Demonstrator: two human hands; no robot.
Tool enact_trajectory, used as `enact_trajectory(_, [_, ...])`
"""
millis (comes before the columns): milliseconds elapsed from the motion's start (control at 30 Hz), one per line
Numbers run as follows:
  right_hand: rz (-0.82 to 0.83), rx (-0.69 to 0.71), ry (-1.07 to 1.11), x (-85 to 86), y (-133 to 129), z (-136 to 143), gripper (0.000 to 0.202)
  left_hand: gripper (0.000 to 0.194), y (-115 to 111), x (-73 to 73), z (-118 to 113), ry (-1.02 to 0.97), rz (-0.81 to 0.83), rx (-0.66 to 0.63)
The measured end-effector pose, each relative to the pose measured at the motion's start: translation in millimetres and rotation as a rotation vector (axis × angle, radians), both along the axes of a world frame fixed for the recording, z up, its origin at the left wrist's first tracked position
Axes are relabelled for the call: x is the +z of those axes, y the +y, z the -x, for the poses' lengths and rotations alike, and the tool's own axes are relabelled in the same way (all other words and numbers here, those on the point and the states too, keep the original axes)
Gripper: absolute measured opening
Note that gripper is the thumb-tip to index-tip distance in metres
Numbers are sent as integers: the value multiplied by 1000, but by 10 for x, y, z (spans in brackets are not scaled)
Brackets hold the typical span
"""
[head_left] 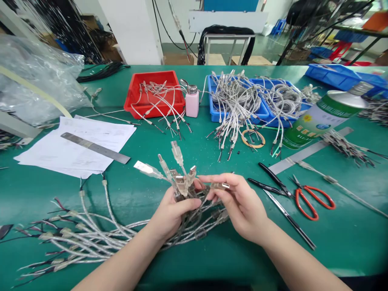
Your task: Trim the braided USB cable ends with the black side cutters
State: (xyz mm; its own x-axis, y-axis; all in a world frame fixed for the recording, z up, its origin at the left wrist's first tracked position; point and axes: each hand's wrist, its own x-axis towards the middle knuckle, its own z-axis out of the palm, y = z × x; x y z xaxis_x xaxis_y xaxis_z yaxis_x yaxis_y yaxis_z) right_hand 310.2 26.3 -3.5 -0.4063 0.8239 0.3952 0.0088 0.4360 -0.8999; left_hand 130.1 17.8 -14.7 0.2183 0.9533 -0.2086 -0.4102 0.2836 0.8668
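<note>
While the head camera looked down over the green surface point(188, 258), the left hand point(169, 214) was closed around a bundle of USB cables point(182, 190), gripping it just below the plugs, which fanned upward and outward above the fingers. The right hand point(239, 204) was partly curled, its thumb and fingertips pinching a single USB plug point(220, 186) at the right edge of that bundle. From the left hand, the cables' silver braided lengths trailed down and left across the surface, ending in loose stripped wire ends point(54, 238).

Farther back, a red tray point(137, 92) held a small number of similar cables, several spilling over its front rim. Just beside it stood a pink dispenser bottle point(192, 103) with a metal top. Two blue trays point(216, 115) sat side by side to the right, heaped with coiled cables that hung over their front edges; a ring of tape point(253, 138) lay in front of them. A green-labelled can point(324, 115) lay tilted on its side near them.

Right of the hands lay black tweezers point(273, 180), a long thin metal tool point(289, 219) and red-handled scissors point(312, 198). To the left, a steel ruler point(95, 148) rested on a stack of papers point(60, 155).
</note>
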Motion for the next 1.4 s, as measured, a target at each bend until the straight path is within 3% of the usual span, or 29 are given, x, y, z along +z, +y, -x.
enact_trajectory(167, [-127,2,-65,4,20,2,30,27,7,-9,4,7,63,45])
enact_trajectory(467, [-188,22,-92,36,15,21,36,36,-13,-37,21,-20,-38,9])
enact_trajectory(833, [-239,9,-123,22,24,37,35,25,-13,-23,9,-38,-47,-14])
enact_trajectory(1400, [-113,80,-85,21,-1,27,33,23,1,50,15,-94,3,-5])
